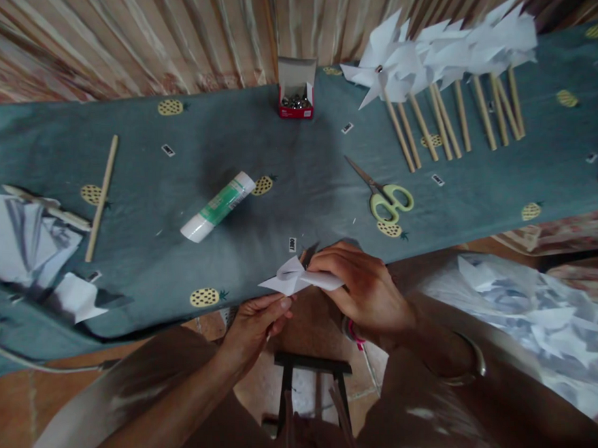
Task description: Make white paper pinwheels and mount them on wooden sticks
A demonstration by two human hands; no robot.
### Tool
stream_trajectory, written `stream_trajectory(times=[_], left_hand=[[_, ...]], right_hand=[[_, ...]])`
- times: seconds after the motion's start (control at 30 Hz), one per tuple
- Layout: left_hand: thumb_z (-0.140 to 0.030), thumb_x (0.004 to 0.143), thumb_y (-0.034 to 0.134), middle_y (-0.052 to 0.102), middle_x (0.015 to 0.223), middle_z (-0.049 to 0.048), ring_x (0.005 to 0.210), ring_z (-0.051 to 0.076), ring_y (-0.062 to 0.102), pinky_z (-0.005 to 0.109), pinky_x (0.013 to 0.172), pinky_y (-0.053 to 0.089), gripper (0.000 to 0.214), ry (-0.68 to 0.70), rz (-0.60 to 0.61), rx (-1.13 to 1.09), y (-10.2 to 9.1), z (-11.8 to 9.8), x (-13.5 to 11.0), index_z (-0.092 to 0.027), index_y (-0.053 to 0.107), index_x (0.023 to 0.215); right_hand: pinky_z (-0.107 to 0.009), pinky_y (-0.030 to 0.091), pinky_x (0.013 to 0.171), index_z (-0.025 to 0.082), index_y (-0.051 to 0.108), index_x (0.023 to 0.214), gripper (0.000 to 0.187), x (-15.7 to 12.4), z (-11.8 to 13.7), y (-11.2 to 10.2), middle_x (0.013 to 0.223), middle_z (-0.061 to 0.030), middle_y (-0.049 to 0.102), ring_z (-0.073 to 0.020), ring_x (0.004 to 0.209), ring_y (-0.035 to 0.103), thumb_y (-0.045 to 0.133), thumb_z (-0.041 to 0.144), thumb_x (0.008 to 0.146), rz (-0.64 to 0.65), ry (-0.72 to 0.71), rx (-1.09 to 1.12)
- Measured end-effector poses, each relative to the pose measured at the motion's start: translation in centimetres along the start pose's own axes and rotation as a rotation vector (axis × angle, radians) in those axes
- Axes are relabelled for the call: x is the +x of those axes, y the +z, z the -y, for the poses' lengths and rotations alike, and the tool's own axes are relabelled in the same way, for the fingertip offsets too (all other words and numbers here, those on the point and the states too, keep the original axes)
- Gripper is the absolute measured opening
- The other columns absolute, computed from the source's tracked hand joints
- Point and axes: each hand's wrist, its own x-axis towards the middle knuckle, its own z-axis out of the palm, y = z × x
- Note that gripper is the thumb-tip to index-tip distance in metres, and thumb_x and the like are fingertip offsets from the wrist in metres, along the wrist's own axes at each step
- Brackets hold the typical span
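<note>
Just over the table's front edge, a white paper pinwheel (290, 276) is held between my two hands. My left hand (263, 320) pinches its lower edge between thumb and fingers. From the other side, my right hand (362, 284) is closed on the pinwheel's right-hand blade, its fingers bent over the paper. A short brown piece, perhaps a stick end, shows behind the paper; most of it is hidden. Past my right hand lie scissors (384, 198) with green handles. A glue stick (218, 207) with a green label rests to the left.
Finished pinwheels (450, 52) on sticks lie at the back right. A small red box (295, 106) holds shiny metal pieces. At left are a loose wooden stick (102, 198), a pencil-like stick (48, 206) and paper sheets (22, 240). A bag of white paper (542, 320) stands at right.
</note>
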Motion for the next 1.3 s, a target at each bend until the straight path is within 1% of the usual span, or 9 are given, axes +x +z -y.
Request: stream_trajectory(times=[0.2,0.4,0.53,0.73,1.0,1.2,1.3], left_hand=[[-0.051,0.045,0.093,0.057,0.052,-0.0008,0.044,0.003,0.034,0.02,0.044,0.02,0.047,-0.009,-0.016,-0.005,-0.05,0.13,0.15,-0.013,0.076,0.066],[-0.054,0.036,0.095,0.056,0.051,-0.0017,0.045,0.002,0.035,0.018,0.043,0.021,0.052,-0.043,-0.048,-0.016,0.23,-0.22,-0.04,-0.014,0.077,0.064],[-0.054,0.036,0.095,0.056,0.05,-0.0022,0.044,0.002,0.035,0.018,0.042,0.02,0.051,-0.052,-0.041,-0.02,0.2,-0.34,-0.19,-0.014,0.078,0.064],[-0.054,0.035,0.095,0.057,0.05,-0.0018,0.043,0.001,0.036,0.017,0.043,0.022,0.052,-0.053,-0.043,-0.02,0.4,-0.42,-0.21,-0.014,0.078,0.063],[-0.053,0.035,0.096,0.059,0.052,-0.0011,0.043,0.001,0.036,0.017,0.042,0.023,0.05,-0.053,-0.05,-0.03,0.1,-0.01,-0.05,-0.016,0.079,0.065],[-0.053,0.034,0.096,0.056,0.049,-0.0026,0.043,0.001,0.036,0.017,0.041,0.023,0.051,-0.065,-0.056,-0.034,0.26,-0.11,-0.01,-0.017,0.08,0.067],[-0.053,0.034,0.096,0.056,0.049,-0.0027,0.043,0.002,0.036,0.017,0.042,0.023,0.051,-0.055,-0.054,-0.036,0.29,-0.11,-0.06,-0.017,0.08,0.066]], right_hand=[[-0.03,0.052,0.077,0.016,0.065,0.095,0.006,0.45,-0.33,0.09,0.089,-0.0062,0.075,-0.0185,0.083,0.067,0.059,0.014,0.094,0.012,0.013,0.015],[-0.03,0.051,0.078,0.014,0.065,0.093,0.008,0.61,-0.39,0.09,0.087,-0.0063,0.075,-0.0184,0.082,0.066,0.061,0.008,0.09,0.004,0.029,0.036],[-0.03,0.051,0.078,0.013,0.066,0.094,0.011,0.64,-0.51,0.18,0.088,-0.0066,0.075,-0.0183,0.083,0.066,0.061,0.005,0.088,0.009,0.032,0.035],[-0.03,0.051,0.077,0.015,0.065,0.095,0.011,0.59,-0.52,0.26,0.089,-0.0058,0.075,-0.0186,0.082,0.067,0.06,0.007,0.089,0.034,0.058,0.028],[-0.03,0.051,0.078,0.016,0.065,0.095,0.012,0.57,-0.52,0.18,0.088,-0.0052,0.075,-0.018,0.082,0.066,0.059,0.007,0.09,0.036,0.067,0.042],[-0.028,0.049,0.075,0.015,0.066,0.092,0.008,0.69,-0.2,0.14,0.085,-0.0046,0.073,-0.0166,0.08,0.065,0.061,0.01,0.09,0.04,0.127,0.059],[-0.027,0.048,0.073,0.015,0.067,0.09,0.006,0.99,0.14,0.06,0.082,-0.0039,0.072,-0.0157,0.078,0.065,0.063,0.01,0.089,0.037,0.183,0.059]])
